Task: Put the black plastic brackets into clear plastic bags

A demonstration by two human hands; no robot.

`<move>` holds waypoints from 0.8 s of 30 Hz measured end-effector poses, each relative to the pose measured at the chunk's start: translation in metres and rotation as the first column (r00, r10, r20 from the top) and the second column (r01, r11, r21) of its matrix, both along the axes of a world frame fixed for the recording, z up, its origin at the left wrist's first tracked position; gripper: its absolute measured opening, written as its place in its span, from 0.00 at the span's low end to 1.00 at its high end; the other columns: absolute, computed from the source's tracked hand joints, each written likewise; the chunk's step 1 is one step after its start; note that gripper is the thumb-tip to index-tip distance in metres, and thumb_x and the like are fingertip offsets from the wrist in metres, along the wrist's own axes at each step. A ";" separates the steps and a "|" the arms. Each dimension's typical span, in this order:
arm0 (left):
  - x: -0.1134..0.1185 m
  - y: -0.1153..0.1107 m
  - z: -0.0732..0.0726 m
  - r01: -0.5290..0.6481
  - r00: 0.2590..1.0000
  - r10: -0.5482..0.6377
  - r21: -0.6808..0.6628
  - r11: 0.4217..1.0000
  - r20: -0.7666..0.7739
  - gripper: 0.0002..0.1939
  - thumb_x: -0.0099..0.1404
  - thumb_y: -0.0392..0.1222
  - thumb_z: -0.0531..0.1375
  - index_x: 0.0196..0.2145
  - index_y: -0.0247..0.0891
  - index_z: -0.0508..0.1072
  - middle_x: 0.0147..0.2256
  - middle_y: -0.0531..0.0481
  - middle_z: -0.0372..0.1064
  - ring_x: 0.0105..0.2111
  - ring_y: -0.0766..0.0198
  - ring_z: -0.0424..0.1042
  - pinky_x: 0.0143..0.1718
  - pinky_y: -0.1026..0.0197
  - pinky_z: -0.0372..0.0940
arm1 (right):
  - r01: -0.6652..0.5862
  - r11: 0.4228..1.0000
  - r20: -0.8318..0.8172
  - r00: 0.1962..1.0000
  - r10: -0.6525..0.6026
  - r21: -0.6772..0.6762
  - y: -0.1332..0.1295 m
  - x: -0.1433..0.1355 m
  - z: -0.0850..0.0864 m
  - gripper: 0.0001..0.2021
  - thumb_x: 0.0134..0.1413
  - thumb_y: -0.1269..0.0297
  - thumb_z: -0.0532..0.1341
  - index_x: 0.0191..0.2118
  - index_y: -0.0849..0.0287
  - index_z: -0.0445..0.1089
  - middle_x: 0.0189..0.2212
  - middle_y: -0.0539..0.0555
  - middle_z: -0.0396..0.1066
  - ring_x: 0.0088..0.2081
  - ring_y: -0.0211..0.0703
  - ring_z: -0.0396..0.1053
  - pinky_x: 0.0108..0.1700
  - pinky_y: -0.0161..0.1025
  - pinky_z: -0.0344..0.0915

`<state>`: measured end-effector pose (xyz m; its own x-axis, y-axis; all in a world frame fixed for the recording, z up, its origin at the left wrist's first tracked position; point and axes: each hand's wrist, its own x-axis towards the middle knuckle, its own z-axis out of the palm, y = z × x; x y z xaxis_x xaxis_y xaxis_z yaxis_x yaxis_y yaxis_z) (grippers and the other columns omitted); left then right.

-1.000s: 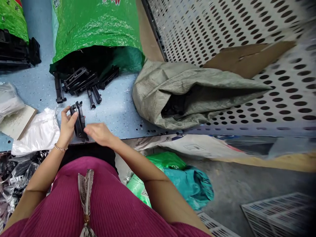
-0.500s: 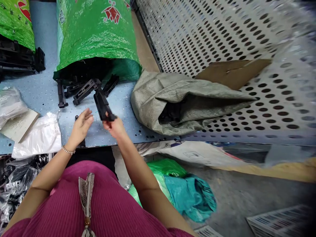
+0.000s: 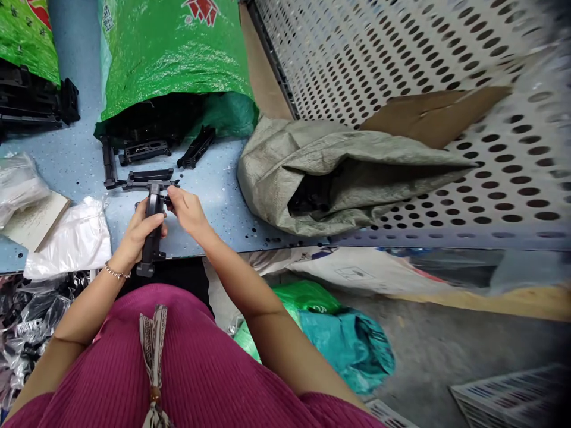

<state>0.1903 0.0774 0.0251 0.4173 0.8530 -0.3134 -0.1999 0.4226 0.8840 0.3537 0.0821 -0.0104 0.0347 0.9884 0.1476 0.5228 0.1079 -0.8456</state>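
Both forearms reach forward, the left hand (image 3: 136,233) wrapped around a black bracket (image 3: 154,205) held lengthwise over the near edge of the blue table (image 3: 223,205); the right hand (image 3: 188,211) bends in, fingertips at the bracket's far end, whether pinching it I cannot tell

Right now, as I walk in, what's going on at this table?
A person grips a black plastic part in the left hand, with the right hand close beside its far end. Similar black parts lie on the blue speckled tabletop, by the mouth of a green bag. To the right lies an open grey sack.
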 end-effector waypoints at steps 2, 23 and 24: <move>-0.006 0.005 -0.001 -0.092 0.996 0.091 -0.032 0.995 -0.020 0.22 0.58 0.52 0.66 0.45 0.39 0.68 0.35 0.52 0.71 0.28 0.65 0.72 0.31 0.61 0.67 | -0.093 0.995 -0.012 0.996 0.093 0.040 -0.019 -0.011 -0.002 0.32 0.73 0.39 0.37 0.30 0.55 0.64 0.25 0.51 0.64 0.29 0.41 0.64 0.35 0.39 0.60; -0.044 -0.009 -0.005 0.014 0.963 0.050 0.237 0.972 -0.264 0.28 0.65 0.55 0.61 0.58 0.38 0.68 0.46 0.44 0.74 0.45 0.51 0.75 0.47 0.50 0.71 | -0.414 0.910 0.020 0.910 0.414 0.003 0.023 -0.016 0.021 0.27 0.65 0.35 0.53 0.30 0.56 0.65 0.27 0.53 0.64 0.31 0.44 0.62 0.34 0.41 0.61; -0.044 -0.010 -0.008 0.022 0.950 0.079 0.318 0.948 -0.302 0.32 0.64 0.55 0.62 0.62 0.39 0.65 0.51 0.42 0.72 0.51 0.48 0.73 0.54 0.46 0.68 | -0.409 0.910 -0.105 0.910 0.401 -0.069 0.019 -0.018 0.021 0.28 0.66 0.34 0.50 0.30 0.55 0.64 0.25 0.51 0.62 0.28 0.42 0.60 0.31 0.39 0.60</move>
